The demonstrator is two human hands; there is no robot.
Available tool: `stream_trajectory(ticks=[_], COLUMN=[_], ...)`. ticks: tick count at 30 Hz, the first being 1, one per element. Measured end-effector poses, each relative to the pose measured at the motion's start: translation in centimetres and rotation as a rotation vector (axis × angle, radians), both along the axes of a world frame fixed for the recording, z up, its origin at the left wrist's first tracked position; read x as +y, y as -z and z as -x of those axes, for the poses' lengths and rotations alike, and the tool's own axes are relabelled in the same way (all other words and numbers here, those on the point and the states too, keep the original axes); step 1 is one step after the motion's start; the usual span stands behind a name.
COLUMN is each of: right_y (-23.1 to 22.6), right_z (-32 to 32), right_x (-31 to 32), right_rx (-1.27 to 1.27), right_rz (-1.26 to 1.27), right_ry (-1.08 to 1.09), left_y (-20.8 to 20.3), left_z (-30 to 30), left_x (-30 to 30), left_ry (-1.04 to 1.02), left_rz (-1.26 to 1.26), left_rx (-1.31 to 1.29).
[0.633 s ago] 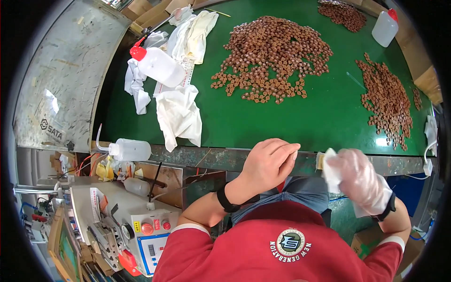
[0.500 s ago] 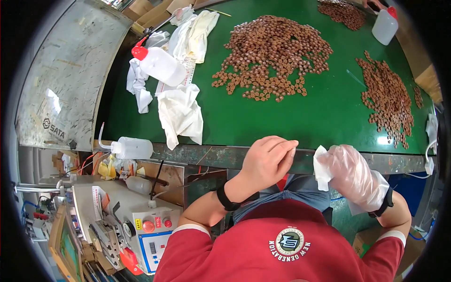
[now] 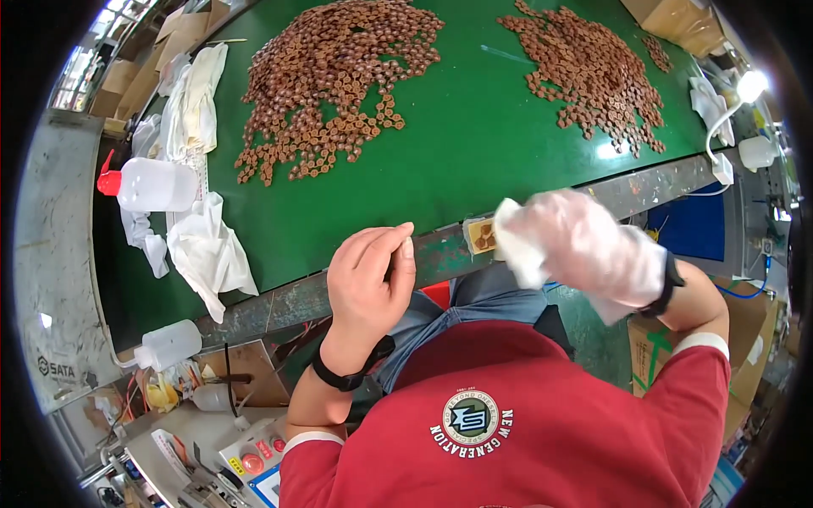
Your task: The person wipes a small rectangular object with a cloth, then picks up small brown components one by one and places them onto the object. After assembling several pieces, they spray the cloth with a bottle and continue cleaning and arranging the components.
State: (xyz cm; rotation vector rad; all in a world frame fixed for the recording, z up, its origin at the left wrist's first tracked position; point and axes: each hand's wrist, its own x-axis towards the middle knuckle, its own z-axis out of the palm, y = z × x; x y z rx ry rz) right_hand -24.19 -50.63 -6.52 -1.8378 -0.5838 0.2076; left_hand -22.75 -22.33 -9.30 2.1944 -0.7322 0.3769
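Note:
My bare left hand [image 3: 368,275] is by the table's front edge, its thumb and fingertips pinched together. Whatever sits in that pinch, if anything, is too small to make out. A clear plastic glove covers my right hand [image 3: 584,241], which is closed on a white cloth [image 3: 521,244] and partly blurred. Right beside the cloth, a small yellowish patch [image 3: 480,236] with a few brown round pieces lies on the table's edge. Beyond my hands, a large pile of small brown round parts [image 3: 339,72] spreads over the green table [image 3: 415,169]. To its right lies a second pile [image 3: 593,72].
At left stand a red-capped white squeeze bottle [image 3: 157,184], a crumpled white cloth [image 3: 210,254] and pale gloves [image 3: 196,102]. Another squeeze bottle [image 3: 169,343] is near the front edge. A lit lamp [image 3: 751,86] is at right. A machine with red buttons [image 3: 254,461] sits lower left.
The view has swung, so the table's things sit farther left in the picture. The yellowish patch with brown pieces now shows beside the cloth. My left hand keeps its pinch.

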Motion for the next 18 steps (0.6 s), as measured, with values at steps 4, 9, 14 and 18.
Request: stream_trajectory(ticks=[4,9,14,18], right_y=[-0.8,0.0,-0.3,0.1], right_z=[-1.7,-2.5,-2.6,-2.5], right_x=[2.0,0.4,3.1,2.1], right_rx=[-0.416,-0.468,-0.488,-0.529], right_rz=[0.704,0.435,0.332,0.366], right_ry=[0.009,0.135,-0.183,-0.296], left_y=[0.2,0.1,0.2,0.3], left_z=[0.2,0.2,-0.2,-0.1], left_x=[0.0,-0.2,-0.1,0.2], left_ry=[-0.015,-0.019,-0.004,-0.011], left_rz=[-0.002,0.0,0.001,0.019], left_rx=[-0.085,-0.072,-0.047,-0.054])
